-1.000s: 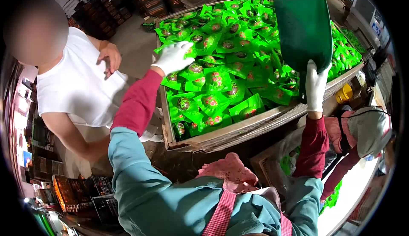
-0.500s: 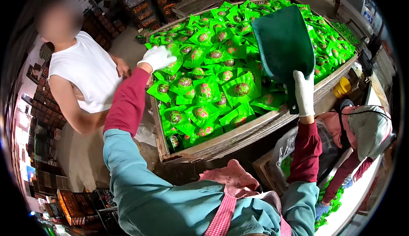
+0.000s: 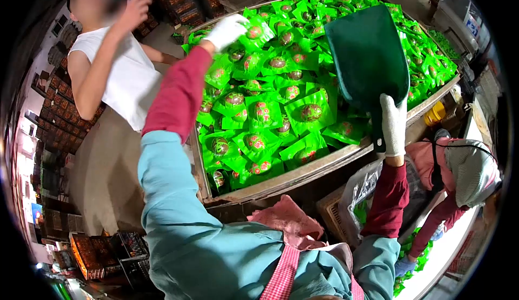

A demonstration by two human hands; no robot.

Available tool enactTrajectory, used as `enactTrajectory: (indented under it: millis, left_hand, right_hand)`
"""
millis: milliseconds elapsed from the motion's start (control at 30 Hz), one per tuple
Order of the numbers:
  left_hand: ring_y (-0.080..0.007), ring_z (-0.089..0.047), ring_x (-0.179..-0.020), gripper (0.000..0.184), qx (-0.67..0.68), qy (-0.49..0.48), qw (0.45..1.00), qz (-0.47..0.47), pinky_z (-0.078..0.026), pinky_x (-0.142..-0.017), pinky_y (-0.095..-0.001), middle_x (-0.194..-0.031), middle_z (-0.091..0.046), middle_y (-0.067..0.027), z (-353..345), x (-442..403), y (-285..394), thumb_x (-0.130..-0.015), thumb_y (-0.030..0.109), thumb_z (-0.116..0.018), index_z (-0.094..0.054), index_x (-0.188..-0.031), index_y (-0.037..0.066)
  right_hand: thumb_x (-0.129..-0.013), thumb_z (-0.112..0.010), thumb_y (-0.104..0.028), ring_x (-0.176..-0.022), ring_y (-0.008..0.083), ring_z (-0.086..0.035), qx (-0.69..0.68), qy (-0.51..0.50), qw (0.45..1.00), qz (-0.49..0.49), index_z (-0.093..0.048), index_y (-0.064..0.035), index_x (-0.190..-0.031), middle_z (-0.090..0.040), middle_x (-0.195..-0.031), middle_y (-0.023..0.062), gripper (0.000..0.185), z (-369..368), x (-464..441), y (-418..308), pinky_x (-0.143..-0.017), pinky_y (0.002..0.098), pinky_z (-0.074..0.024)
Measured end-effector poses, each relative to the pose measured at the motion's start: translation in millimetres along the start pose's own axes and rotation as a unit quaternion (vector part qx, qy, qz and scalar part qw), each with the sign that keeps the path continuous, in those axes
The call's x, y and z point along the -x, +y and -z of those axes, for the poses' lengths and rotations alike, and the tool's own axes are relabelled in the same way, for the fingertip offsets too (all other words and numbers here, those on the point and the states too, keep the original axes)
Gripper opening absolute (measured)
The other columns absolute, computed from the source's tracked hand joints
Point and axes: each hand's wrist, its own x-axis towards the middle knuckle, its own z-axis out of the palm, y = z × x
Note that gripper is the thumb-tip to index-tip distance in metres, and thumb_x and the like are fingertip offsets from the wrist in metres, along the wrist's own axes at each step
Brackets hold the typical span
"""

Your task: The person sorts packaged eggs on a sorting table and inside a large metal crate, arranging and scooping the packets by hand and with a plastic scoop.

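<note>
My left hand (image 3: 226, 32), in a white glove, reaches over the far left part of the heap. Its fingers are closed on the edge of a green packet (image 3: 255, 31) with a round brown item showing inside. Gripped by the handle in my right hand (image 3: 393, 126), also gloved, is a dark green scoop (image 3: 368, 54). The scoop's broad blade is tilted up above the packets and carries nothing that I can see. Beneath both hands lie many shiny green packets (image 3: 311, 112), piled in a large wooden-edged bin (image 3: 286, 180).
At the left stands a person in a white sleeveless top (image 3: 121, 78), one hand raised. A co-worker (image 3: 459, 165) bends over a white surface (image 3: 451, 246) with green packets at the right. Stacked crates (image 3: 86, 254) stand lower left; a yellow bucket (image 3: 434, 111) sits beside the bin.
My left hand has moved up and to the right and now grips a packet. The scoop has shifted slightly right in view. The person at the left has raised a hand.
</note>
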Motion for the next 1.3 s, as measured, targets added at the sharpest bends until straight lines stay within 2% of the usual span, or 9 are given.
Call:
enactTrajectory:
  millis: [67,200,400,600,667,700,867,1033,1300]
  left_hand:
    - [-0.0107,-0.057,-0.089,0.028,0.191,-0.041,0.972,0.13,-0.05,-0.078,-0.0277,-0.102,-0.061,-0.0019,37,46,39,-0.088,0.017,-0.057,-0.059,-0.114,0.005]
    - [-0.0096,-0.055,-0.091,0.029,0.154,-0.237,0.953,0.11,-0.05,-0.077,-0.0279,-0.103,-0.059,-0.0006,66,119,39,-0.087,0.015,-0.058,-0.059,-0.115,0.006]
    - [-0.0284,-0.052,-0.109,0.035,-0.194,-0.007,0.98,0.031,-0.041,-0.095,-0.036,-0.116,-0.054,-0.0143,38,189,49,-0.083,0.012,-0.057,-0.056,-0.117,0.004]
    - [-0.0323,-0.052,-0.11,0.045,-0.239,-0.027,0.968,-0.068,-0.042,-0.095,-0.0437,-0.113,-0.055,-0.0145,-3,219,92,-0.084,0.033,-0.06,-0.053,-0.12,0.008]
    - [-0.0318,-0.055,-0.1,0.037,-0.225,-0.177,0.95,0.125,-0.044,-0.088,-0.0453,-0.106,-0.055,-0.0135,11,221,105,-0.087,0.029,-0.056,-0.053,-0.117,0.007]
    - [-0.0302,-0.057,-0.091,0.033,-0.277,-0.153,0.946,0.073,-0.047,-0.079,-0.0451,-0.098,-0.055,-0.0118,6,228,106,-0.087,0.029,-0.055,-0.055,-0.111,0.006]
    - [-0.0331,-0.044,-0.119,0.058,-0.402,-0.082,0.912,0.019,-0.03,-0.102,-0.0449,-0.128,-0.049,-0.0155,-8,235,96,-0.087,0.04,-0.053,-0.044,-0.132,0.004]
    - [-0.0373,-0.036,-0.13,0.078,-0.308,-0.278,0.909,0.03,-0.027,-0.108,-0.0456,-0.139,-0.038,-0.0228,16,219,99,-0.084,0.053,-0.055,-0.038,-0.136,-0.002]
    - [-0.0406,-0.025,-0.134,0.063,-0.316,-0.041,0.947,-0.041,-0.026,-0.107,-0.0531,-0.145,-0.033,-0.0146,-36,125,139,-0.089,0.048,-0.051,-0.037,-0.14,0.016]
  right_hand:
    - [-0.085,-0.053,-0.009,-0.096,0.0169,-0.052,-0.019,-0.007,0.996,-0.085,-0.038,-0.0017,-0.134,-0.055,-0.113,0.01,0.051,0,2,-7,-0.085,0.0287,-0.0448]
    - [-0.085,-0.053,-0.009,-0.1,0.0183,-0.052,-0.027,-0.004,0.999,-0.041,-0.039,-0.0013,-0.134,-0.054,-0.118,0.0108,0.051,1,-3,6,-0.09,0.0298,-0.0427]
    - [-0.084,-0.052,-0.01,-0.103,0.0195,-0.05,0.001,-0.015,0.999,-0.028,-0.036,-0.0012,-0.137,-0.052,-0.122,0.0112,0.056,-1,-6,6,-0.093,0.0311,-0.04]
    - [-0.086,-0.052,-0.013,-0.106,0.0201,-0.049,0.036,-0.045,0.998,-0.001,-0.037,-0.001,-0.136,-0.052,-0.122,0.0108,0.054,5,-3,9,-0.096,0.0307,-0.0377]
    - [-0.086,-0.052,-0.014,-0.109,0.0212,-0.049,0.027,-0.064,0.997,0.017,-0.034,-0.0007,-0.138,-0.051,-0.125,0.012,0.056,8,-3,10,-0.098,0.0315,-0.0363]
    - [-0.086,-0.052,-0.014,-0.111,0.0217,-0.048,0.024,-0.061,0.998,0.016,-0.034,-0.0006,-0.139,-0.051,-0.126,0.0125,0.057,8,-3,9,-0.099,0.0317,-0.0357]
    - [-0.083,-0.05,-0.011,-0.107,0.0249,-0.052,0.05,-0.038,0.998,0.03,-0.034,0.0012,-0.136,-0.054,-0.121,0.0175,0.057,3,-1,1,-0.096,0.0326,-0.0382]
    - [-0.082,-0.05,-0.012,-0.096,0.0261,-0.056,0.071,-0.017,0.997,0.03,-0.042,0.002,-0.124,-0.058,-0.108,0.0182,0.045,2,0,-4,-0.088,0.0339,-0.0433]
    - [-0.087,-0.057,-0.015,-0.088,0.0167,-0.055,-0.119,0.103,0.987,-0.032,-0.043,0.0006,-0.123,-0.058,-0.106,0.0101,0.042,10,8,6,-0.08,0.0292,-0.0452]
